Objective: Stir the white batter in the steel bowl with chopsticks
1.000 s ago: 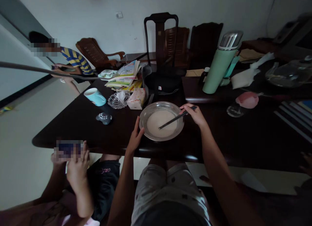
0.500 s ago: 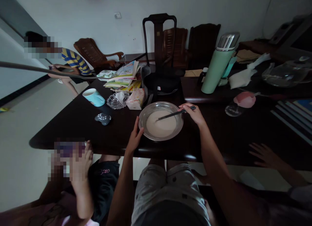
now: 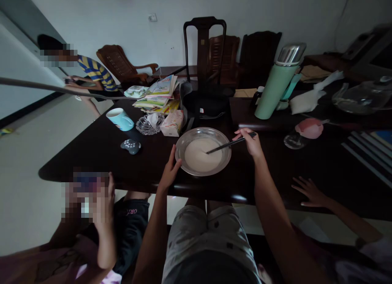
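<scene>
A round metal bowl (image 3: 227, 157) stands on the dark table, with a pale, creamy batter (image 3: 199, 157) inside. My left hand (image 3: 170, 169) grips the bowl's left rim, the thumb over the near side and the fingers along the outside. In my right hand (image 3: 250, 141), beyond the right rim, dark chopsticks (image 3: 228, 145) are held together. They slant down to the left and their tips dip into the batter, hiding the ends.
Behind the bowl are a tissue pack (image 3: 172, 123), a glass dish (image 3: 149, 124) and a blue mug (image 3: 120, 119). A green thermos (image 3: 274, 90) stands back right, near a pink-lidded glass jar (image 3: 309, 128). Another person's hand (image 3: 310, 192) rests at the right table edge; a person sits at left.
My right hand and the chopsticks have shifted right, the tips moving through the batter. My left hand keeps its hold on the rim. The other person's hand at right has slid left.
</scene>
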Demonstrator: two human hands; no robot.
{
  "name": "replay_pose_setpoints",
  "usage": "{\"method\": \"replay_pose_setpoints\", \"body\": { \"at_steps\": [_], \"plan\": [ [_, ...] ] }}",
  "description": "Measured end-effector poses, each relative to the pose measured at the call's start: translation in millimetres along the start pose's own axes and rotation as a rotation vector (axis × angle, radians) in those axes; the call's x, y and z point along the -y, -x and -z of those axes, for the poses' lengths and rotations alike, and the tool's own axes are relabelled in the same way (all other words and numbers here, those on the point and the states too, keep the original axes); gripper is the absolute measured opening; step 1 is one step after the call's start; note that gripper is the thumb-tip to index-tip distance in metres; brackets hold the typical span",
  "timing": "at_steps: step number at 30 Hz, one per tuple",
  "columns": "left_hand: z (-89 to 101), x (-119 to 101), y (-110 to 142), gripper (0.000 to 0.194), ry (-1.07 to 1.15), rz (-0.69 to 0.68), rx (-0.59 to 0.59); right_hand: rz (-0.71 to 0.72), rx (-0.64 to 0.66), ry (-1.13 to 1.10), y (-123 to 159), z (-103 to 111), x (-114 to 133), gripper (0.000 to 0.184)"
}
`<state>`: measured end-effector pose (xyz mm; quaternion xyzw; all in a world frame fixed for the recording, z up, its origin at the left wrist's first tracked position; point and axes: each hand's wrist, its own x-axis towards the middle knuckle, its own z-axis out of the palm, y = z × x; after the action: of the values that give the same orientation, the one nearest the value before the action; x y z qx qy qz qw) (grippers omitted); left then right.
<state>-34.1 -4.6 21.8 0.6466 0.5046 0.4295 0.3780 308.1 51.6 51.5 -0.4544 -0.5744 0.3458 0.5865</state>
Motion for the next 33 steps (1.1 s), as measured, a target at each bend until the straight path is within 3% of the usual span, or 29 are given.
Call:
{"method": "replay_pose_setpoints", "body": {
  "at_steps": [5, 11, 16, 22, 28, 33],
  "plan": [
    [0.4, 0, 0, 0.079, -0.007, 0.0, -0.012, -0.043, 0.153, 0.004, 1, -7, 2, 0.038],
    [1.1, 0, 0, 0.078, -0.003, -0.001, -0.002, -0.02, 0.009, -0.008, 0, -1, 2, 0.036],
    [1.1, 0, 0, 0.078, -0.009, -0.001, 0.0, -0.058, 0.194, -0.027, 2, -8, 4, 0.038],
    [0.6, 1, -1, 0.08, -0.003, -0.003, 0.0, -0.016, -0.001, 0.001, 0, 0, 2, 0.037],
    [0.5, 0, -1, 0.079, -0.008, -0.001, -0.006, -0.063, 0.173, 0.013, 1, -6, 3, 0.038],
    [0.5, -2, 0, 0.078, -0.012, 0.007, -0.003, -0.041, -0.022, 0.038, -1, 2, 3, 0.039]
  ]
}}
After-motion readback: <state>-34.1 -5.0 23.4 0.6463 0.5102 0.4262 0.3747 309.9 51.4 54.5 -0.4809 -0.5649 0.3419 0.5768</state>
